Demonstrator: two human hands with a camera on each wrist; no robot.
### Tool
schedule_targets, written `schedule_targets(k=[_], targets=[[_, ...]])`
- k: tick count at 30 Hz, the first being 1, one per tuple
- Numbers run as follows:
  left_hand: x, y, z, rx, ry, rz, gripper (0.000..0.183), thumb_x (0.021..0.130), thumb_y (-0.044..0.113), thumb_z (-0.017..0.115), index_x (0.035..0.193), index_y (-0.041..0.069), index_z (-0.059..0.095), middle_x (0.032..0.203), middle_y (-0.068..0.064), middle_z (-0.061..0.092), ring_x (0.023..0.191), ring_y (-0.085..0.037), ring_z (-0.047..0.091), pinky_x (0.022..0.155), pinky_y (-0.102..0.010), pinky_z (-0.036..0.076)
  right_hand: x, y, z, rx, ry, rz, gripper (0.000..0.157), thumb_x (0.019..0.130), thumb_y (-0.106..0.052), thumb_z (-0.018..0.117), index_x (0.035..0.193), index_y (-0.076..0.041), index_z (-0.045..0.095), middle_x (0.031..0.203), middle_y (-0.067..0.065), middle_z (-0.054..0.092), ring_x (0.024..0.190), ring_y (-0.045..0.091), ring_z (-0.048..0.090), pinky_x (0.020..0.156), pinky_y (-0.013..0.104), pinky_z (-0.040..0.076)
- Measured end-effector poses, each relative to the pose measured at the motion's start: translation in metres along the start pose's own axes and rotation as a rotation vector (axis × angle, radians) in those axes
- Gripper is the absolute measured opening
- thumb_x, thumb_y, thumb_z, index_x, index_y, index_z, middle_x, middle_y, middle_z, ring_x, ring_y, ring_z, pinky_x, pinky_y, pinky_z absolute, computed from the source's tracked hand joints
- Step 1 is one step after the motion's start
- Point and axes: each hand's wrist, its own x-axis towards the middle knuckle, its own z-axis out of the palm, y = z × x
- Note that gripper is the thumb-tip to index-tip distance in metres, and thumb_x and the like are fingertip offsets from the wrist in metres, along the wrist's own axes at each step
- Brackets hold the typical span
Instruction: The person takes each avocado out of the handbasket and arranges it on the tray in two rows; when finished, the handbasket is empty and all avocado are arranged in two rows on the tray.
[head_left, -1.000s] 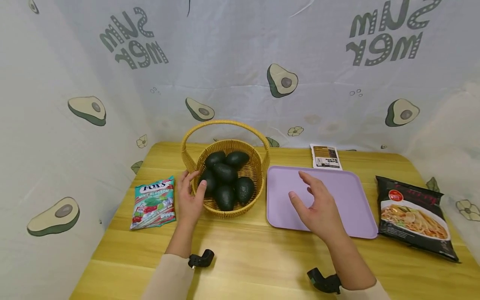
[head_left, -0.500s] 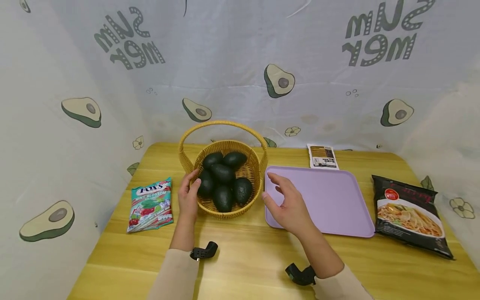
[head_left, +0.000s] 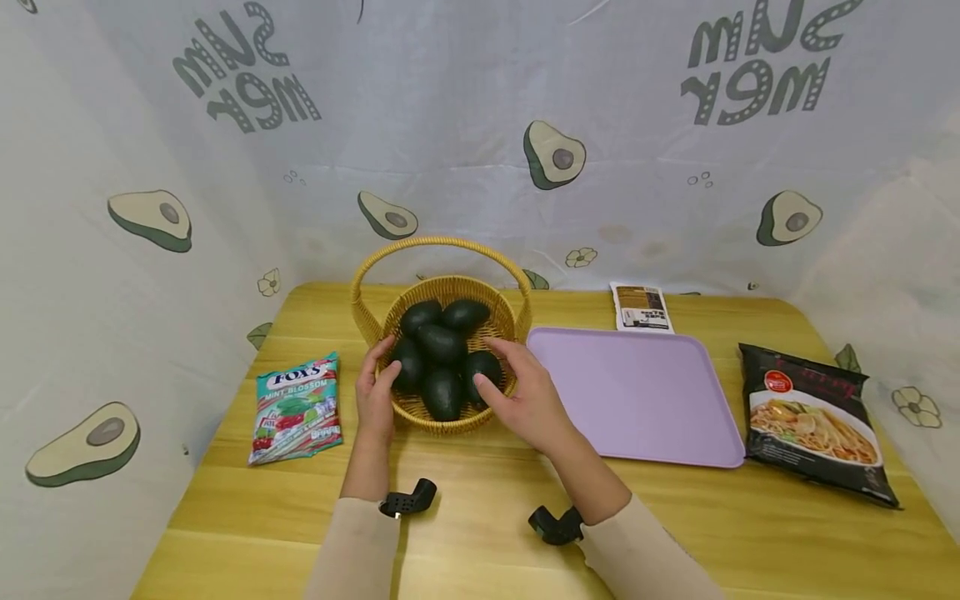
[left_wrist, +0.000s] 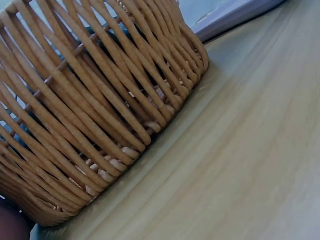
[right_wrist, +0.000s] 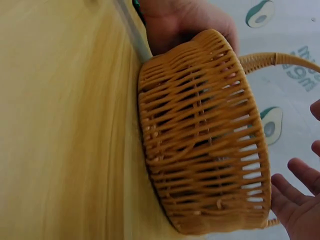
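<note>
A round yellow wicker basket [head_left: 450,426] with a tall arched handle stands on the wooden table, holding several dark green avocados [head_left: 441,346]. My left hand [head_left: 375,404] holds the basket's left rim, its thumb lying over the edge. In the right wrist view the left hand [right_wrist: 182,22] presses against the basket's side. Over the right rim hovers my right hand [head_left: 528,408], fingers spread, thumb above the rightmost avocado [head_left: 482,364]; contact with it cannot be told. The left wrist view shows mostly the woven wall of the basket [left_wrist: 100,100].
A lilac tray [head_left: 637,392] lies right of the basket, with a small white-and-brown packet [head_left: 642,308] behind it. Farther right is a black noodle bag [head_left: 817,425]. Left of the basket lies a teal candy bag [head_left: 296,408]. A printed curtain [head_left: 450,125] surrounds the table.
My right hand has moved left from above the tray to the basket's right rim, over the avocados. My left hand has settled closer on the left rim. The camera view has shifted slightly.
</note>
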Motion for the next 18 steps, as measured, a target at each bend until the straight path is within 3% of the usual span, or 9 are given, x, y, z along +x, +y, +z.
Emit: schedule_targets(k=[5,12,18], targets=[[0.001,-0.002,-0.002,0.004,-0.008,0.008,0.043,0.1,0.005,0.051,0.142,0.0,0.055,0.152,-0.015,0.05,0.15,-0.024,0.031,0.125,-0.049,0.016,0.023,-0.004,0.013,-0.036,-0.047,0.016,0.058,0.095,-0.028,0.072,0.147,-0.014,0.052,0.145,0.01,0.057,0.132,0.031,0.057,0.106,0.048,0.051],[0.003,-0.005,-0.004,0.005,-0.012,0.028,0.042,0.1,0.006,0.052,0.141,0.0,0.055,0.152,-0.017,0.05,0.15,-0.023,0.032,0.125,-0.049,0.017,0.062,0.0,0.022,-0.123,-0.145,0.038,0.06,0.094,-0.036,0.072,0.148,-0.017,0.052,0.148,0.009,0.054,0.135,0.03,0.054,0.11,0.052,0.047],[0.001,-0.005,-0.004,0.014,-0.008,0.041,0.042,0.099,0.005,0.052,0.14,-0.001,0.055,0.151,-0.019,0.051,0.147,-0.025,0.035,0.124,-0.049,0.019,0.079,0.011,0.03,-0.152,-0.228,0.123,0.064,0.092,-0.041,0.074,0.149,-0.02,0.052,0.149,0.011,0.052,0.134,0.031,0.054,0.11,0.052,0.046]])
